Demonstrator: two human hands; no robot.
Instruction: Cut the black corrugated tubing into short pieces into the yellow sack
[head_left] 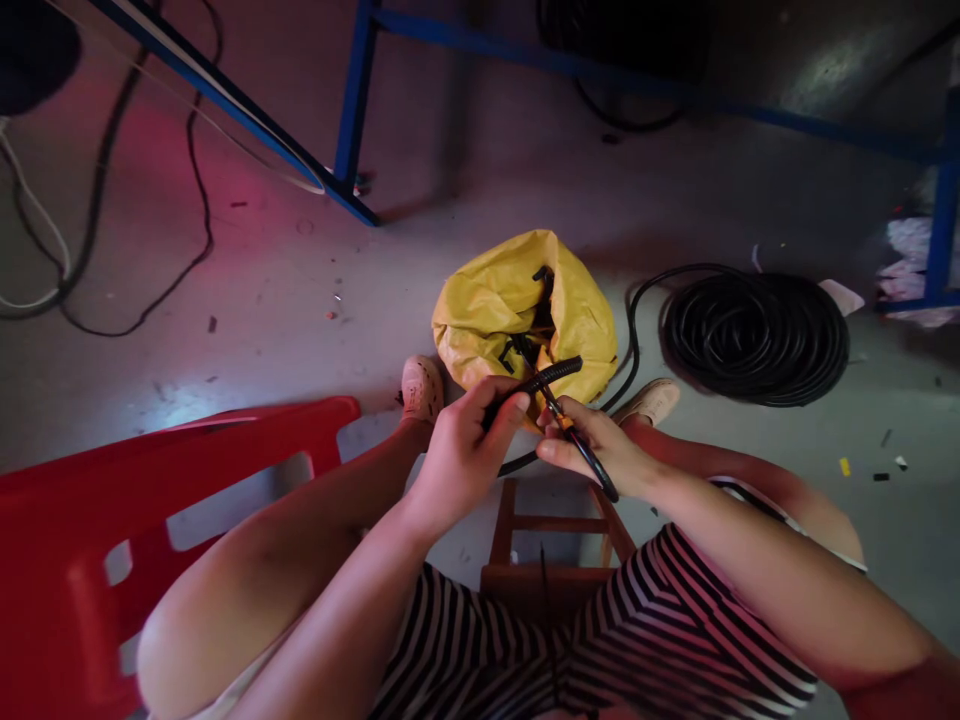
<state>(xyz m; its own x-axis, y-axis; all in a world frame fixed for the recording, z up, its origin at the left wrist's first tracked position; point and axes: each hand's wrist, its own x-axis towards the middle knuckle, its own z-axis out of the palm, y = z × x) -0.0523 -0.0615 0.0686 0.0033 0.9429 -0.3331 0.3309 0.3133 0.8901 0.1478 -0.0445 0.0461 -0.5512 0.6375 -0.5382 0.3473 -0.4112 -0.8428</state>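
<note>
My left hand (pixel 476 435) is closed around a black corrugated tube (pixel 555 375), its thumb pressed along it. The tube's free end points right, over the yellow bag. In my right hand (pixel 596 445) is a pair of scissors (pixel 589 460) with dark handles and an orange part near the pivot. Their blades cross the tube near my left fingertips; whether they bite into it cannot be made out. Just beyond both hands stands a crumpled yellow bag (pixel 487 300), its mouth open, with dark pieces inside.
A coil of black tubing (pixel 757 340) lies on the floor at right, one length running toward my hands. A red plastic stool (pixel 67 520) is at left, a small wooden stool (pixel 544 578) between my legs. Blue metal frame bars (pixel 356 100) and loose cables (pixel 199 180) lie beyond.
</note>
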